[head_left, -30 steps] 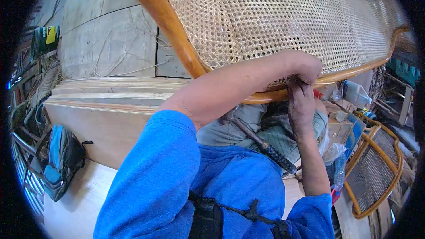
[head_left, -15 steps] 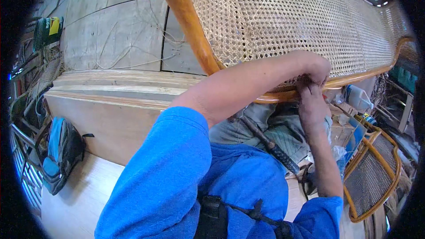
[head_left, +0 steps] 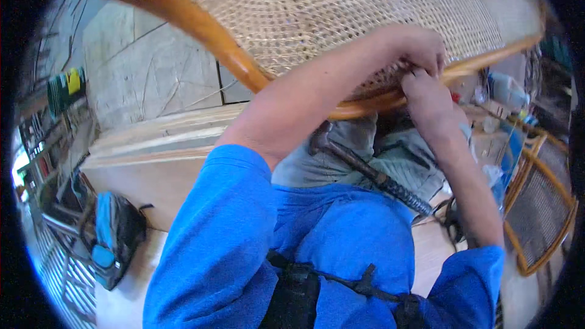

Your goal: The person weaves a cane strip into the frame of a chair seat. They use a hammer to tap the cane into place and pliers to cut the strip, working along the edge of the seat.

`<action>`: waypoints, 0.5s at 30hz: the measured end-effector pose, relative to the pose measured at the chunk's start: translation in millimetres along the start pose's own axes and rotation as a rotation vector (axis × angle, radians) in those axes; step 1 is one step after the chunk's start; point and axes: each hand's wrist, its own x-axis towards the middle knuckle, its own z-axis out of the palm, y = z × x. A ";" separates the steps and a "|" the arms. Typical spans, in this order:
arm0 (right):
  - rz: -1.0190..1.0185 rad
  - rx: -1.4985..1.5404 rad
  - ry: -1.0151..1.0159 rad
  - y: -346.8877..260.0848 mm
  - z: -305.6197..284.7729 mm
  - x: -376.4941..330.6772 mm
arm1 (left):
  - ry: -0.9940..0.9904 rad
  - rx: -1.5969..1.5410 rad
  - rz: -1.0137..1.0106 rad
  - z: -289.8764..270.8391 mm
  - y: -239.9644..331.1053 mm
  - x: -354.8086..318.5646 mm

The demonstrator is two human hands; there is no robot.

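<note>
A woven cane panel [head_left: 359, 9] in an orange-brown rattan frame [head_left: 207, 24] leans over my lap. My left arm reaches across it, and my left hand [head_left: 421, 47] is bent down at the wrist with its fingers closed, at the panel's lower edge by the front rail [head_left: 472, 67]. Just below, my right hand [head_left: 423, 94] is closed too, its fingertips meeting those of the left. Whatever they pinch between them is too small and blurred to make out. Across my lap lies a hammer [head_left: 372, 173] with a dark wrapped handle.
Stacked boards [head_left: 158, 137] form a bench edge at the left, with a blue and black backpack [head_left: 113, 237] beneath. A smaller rattan-framed cane panel [head_left: 539, 213] stands at the right, near a whitish plastic jug [head_left: 509, 91]. At far left is a green container [head_left: 66, 92].
My view has turned, and the cane panel and its frame sit higher and more slanted in it. Both hands stay together at the rail, still closed.
</note>
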 end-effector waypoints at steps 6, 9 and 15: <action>0.042 0.196 0.101 3.6 1.6 -6.7 | 0.007 -0.113 -0.191 -3.0 4.2 -8.4; 0.121 0.421 0.236 -2.8 16.6 -38.8 | -0.021 -0.219 -0.263 -4.1 9.6 -10.9; 0.188 0.844 -0.267 -37.8 26.4 -133.6 | -0.068 0.005 -0.005 -6.5 10.1 -17.5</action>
